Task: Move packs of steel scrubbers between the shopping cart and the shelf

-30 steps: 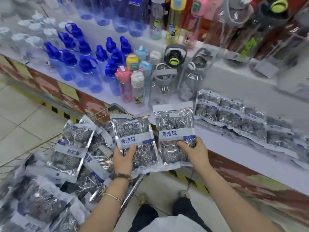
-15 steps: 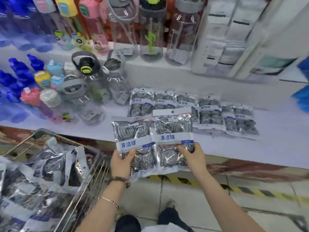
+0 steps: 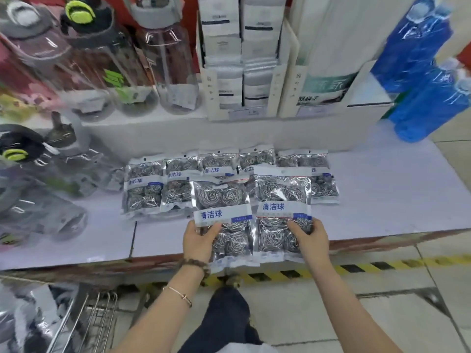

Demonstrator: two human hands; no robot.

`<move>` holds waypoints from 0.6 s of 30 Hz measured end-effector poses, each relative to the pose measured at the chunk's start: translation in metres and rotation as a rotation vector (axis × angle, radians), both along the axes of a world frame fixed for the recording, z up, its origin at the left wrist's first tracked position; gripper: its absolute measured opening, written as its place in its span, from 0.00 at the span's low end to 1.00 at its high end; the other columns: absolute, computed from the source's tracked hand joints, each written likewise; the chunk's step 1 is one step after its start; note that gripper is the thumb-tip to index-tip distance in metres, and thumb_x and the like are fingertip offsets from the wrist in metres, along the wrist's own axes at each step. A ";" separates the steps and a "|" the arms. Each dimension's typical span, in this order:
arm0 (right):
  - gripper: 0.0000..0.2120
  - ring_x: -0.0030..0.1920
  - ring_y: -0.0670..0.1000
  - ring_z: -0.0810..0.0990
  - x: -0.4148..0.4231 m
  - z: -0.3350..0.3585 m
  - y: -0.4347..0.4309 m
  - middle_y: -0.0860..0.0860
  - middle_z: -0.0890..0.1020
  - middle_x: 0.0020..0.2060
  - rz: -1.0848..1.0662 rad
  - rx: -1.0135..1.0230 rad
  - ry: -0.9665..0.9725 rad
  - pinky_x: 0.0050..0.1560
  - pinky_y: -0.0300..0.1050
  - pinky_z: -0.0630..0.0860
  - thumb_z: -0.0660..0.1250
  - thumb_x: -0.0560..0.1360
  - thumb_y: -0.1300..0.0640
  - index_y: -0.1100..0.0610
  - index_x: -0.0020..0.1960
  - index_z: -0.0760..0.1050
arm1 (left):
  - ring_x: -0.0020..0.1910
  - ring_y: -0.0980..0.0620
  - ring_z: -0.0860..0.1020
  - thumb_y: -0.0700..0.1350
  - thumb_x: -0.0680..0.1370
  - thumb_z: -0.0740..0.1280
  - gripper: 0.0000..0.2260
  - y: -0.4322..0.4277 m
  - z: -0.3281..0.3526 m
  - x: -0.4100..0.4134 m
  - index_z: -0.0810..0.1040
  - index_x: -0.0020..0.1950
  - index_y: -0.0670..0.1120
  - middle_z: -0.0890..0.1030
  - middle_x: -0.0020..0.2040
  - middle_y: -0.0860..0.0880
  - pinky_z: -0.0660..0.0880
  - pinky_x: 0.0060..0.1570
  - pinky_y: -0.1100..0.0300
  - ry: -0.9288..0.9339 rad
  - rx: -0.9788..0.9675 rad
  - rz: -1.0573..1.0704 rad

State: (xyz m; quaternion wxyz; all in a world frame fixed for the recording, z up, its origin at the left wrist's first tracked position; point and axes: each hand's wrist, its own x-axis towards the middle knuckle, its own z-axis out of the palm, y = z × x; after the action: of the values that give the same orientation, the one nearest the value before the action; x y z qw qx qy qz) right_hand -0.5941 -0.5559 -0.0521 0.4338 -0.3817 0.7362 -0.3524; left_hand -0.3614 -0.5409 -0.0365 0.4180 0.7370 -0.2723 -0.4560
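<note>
My left hand (image 3: pixel 197 239) grips the lower left corner of one pack of steel scrubbers (image 3: pixel 223 200). Beside it, my right hand (image 3: pixel 309 236) grips the lower right of a second pack (image 3: pixel 281 192). Both packs are held side by side over the front part of the white shelf (image 3: pixel 382 194). Behind them a row of several scrubber packs (image 3: pixel 144 187) lies flat on the shelf. The shopping cart (image 3: pixel 84 319) is at the bottom left, with more packs (image 3: pixel 30 309) blurred inside it.
Large clear water bottles (image 3: pixel 84 80) stand on the upper shelf step and at the left. White boxed goods (image 3: pixel 244 57) sit behind the row. Blue bottles (image 3: pixel 423 72) stand at the right. A yellow-black floor stripe (image 3: pixel 382 266) runs below the shelf edge.
The view has swung right, away from the cart. Both hands have carried the two packs from above the cart to over the shelf, just in front of the row.
</note>
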 end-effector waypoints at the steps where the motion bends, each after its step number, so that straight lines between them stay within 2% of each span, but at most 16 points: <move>1: 0.23 0.48 0.54 0.79 -0.007 -0.003 -0.007 0.52 0.80 0.48 -0.021 0.004 0.003 0.51 0.52 0.76 0.73 0.70 0.47 0.55 0.59 0.72 | 0.45 0.56 0.78 0.41 0.72 0.71 0.13 -0.010 -0.001 -0.005 0.74 0.54 0.46 0.78 0.45 0.55 0.71 0.36 0.71 0.010 0.000 -0.003; 3: 0.24 0.51 0.55 0.79 -0.018 -0.007 -0.023 0.53 0.80 0.51 -0.055 0.012 0.009 0.54 0.54 0.76 0.74 0.69 0.46 0.54 0.60 0.71 | 0.49 0.51 0.78 0.42 0.71 0.72 0.15 -0.033 -0.007 -0.013 0.74 0.56 0.44 0.79 0.47 0.53 0.72 0.40 0.69 0.012 0.002 -0.024; 6: 0.22 0.50 0.55 0.79 -0.031 -0.006 -0.051 0.54 0.81 0.50 -0.100 0.014 0.023 0.51 0.50 0.76 0.73 0.70 0.48 0.53 0.59 0.72 | 0.58 0.49 0.73 0.47 0.72 0.72 0.22 -0.071 -0.012 -0.023 0.71 0.62 0.42 0.75 0.58 0.49 0.68 0.52 0.61 -0.032 0.037 -0.074; 8: 0.20 0.48 0.56 0.79 -0.040 -0.007 -0.072 0.55 0.81 0.49 -0.108 0.014 0.040 0.48 0.50 0.76 0.73 0.70 0.48 0.53 0.58 0.73 | 0.59 0.49 0.71 0.48 0.72 0.71 0.19 -0.096 -0.017 -0.029 0.72 0.59 0.43 0.73 0.59 0.48 0.66 0.54 0.59 -0.029 0.067 -0.093; 11: 0.26 0.53 0.57 0.79 -0.054 -0.011 -0.100 0.55 0.81 0.53 -0.117 0.042 0.075 0.55 0.55 0.77 0.74 0.69 0.45 0.54 0.62 0.72 | 0.65 0.45 0.69 0.53 0.71 0.70 0.29 -0.129 -0.026 -0.040 0.68 0.67 0.42 0.71 0.67 0.48 0.68 0.62 0.50 -0.046 0.111 -0.152; 13: 0.26 0.54 0.57 0.79 -0.064 -0.015 -0.113 0.55 0.81 0.53 -0.129 0.046 0.108 0.56 0.56 0.76 0.74 0.68 0.45 0.54 0.62 0.73 | 0.67 0.45 0.68 0.55 0.70 0.70 0.32 -0.147 -0.032 -0.049 0.66 0.69 0.43 0.69 0.69 0.46 0.67 0.65 0.46 -0.045 0.130 -0.175; 15: 0.25 0.52 0.58 0.79 -0.077 -0.017 -0.124 0.56 0.81 0.51 -0.147 0.056 0.136 0.52 0.52 0.77 0.74 0.69 0.46 0.54 0.62 0.73 | 0.68 0.44 0.67 0.55 0.70 0.70 0.32 -0.162 -0.035 -0.060 0.66 0.69 0.44 0.69 0.68 0.47 0.66 0.65 0.45 -0.046 0.155 -0.183; 18: 0.23 0.43 0.54 0.79 -0.096 -0.023 -0.140 0.54 0.80 0.44 -0.132 0.097 0.169 0.42 0.45 0.72 0.73 0.70 0.48 0.55 0.61 0.72 | 0.65 0.44 0.71 0.56 0.71 0.69 0.28 -0.182 -0.041 -0.075 0.69 0.66 0.45 0.74 0.64 0.47 0.68 0.63 0.45 -0.058 0.180 -0.197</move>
State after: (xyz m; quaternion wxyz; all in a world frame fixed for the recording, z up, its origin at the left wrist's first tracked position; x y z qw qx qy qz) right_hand -0.6898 -0.6962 -0.0749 0.3640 -0.3392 0.8098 -0.3110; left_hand -0.4360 -0.7229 -0.0775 0.2954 0.7541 -0.3135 -0.4957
